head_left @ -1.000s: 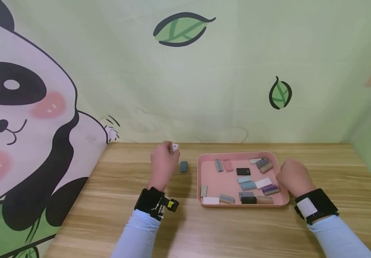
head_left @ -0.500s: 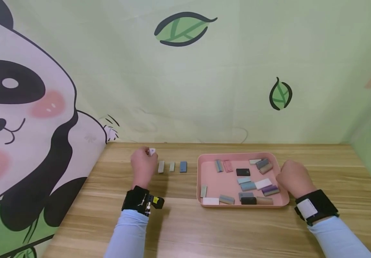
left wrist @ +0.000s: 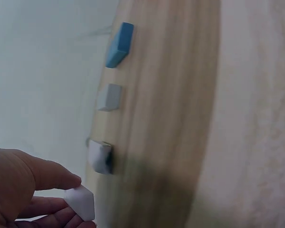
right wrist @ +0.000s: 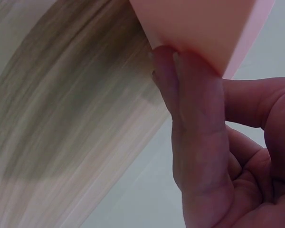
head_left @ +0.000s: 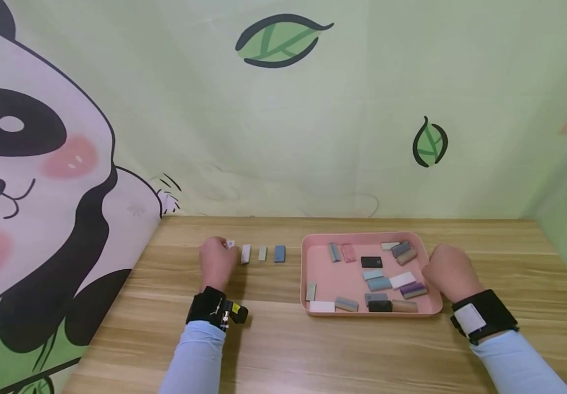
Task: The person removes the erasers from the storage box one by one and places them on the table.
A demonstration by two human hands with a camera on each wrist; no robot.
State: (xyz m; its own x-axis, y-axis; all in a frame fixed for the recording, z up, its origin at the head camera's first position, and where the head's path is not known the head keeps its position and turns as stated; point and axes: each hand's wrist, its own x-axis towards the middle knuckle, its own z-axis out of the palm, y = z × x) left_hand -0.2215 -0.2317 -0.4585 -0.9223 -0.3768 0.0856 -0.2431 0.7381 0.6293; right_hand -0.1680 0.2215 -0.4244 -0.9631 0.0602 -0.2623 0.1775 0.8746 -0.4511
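Just right of the left hand point(head_left: 217, 261), three small blocks stand in a row on the wooden table point(head_left: 283, 350): white block point(head_left: 246, 254), grey block point(head_left: 262, 253), blue block point(head_left: 279, 254). Left hand pinches another small white piece point(left wrist: 80, 203) between thumb and fingertips, low over the table, beside the row's left end. Right hand point(head_left: 451, 272) rests at the right edge of the pink tray point(head_left: 335, 282), fingers curled against its outer wall. Tray holds loose blocks in mixed colours. No readable writing on blocks or tray. Panda and leaf backdrop behind.
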